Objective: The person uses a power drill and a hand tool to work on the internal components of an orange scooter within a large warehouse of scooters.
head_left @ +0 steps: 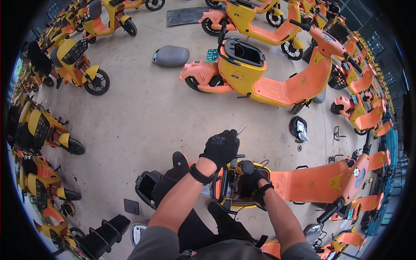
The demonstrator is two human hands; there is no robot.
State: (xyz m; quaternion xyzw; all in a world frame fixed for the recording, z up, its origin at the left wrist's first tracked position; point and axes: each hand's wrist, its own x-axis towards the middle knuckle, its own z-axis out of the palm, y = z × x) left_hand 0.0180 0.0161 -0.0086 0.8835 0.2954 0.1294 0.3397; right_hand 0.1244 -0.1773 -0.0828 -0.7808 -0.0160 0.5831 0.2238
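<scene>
An orange and yellow scooter [310, 184] is attended to with two gloved hands, above its opened body.
In the left hand [219, 148], a thin pale rod [242, 130] is grasped, and its end is pointed away over the floor [130, 112]. In the right hand [253, 179], a dark rounded tool [245, 167] is clasped over the open compartment [232, 202]; its exact kind cannot be told. The scooter is placed crosswise, with its front toward the right. Farther ahead, a second scooter [277, 89] is parked, and a grey seat [172, 56] is laid on the floor near its rear.
</scene>
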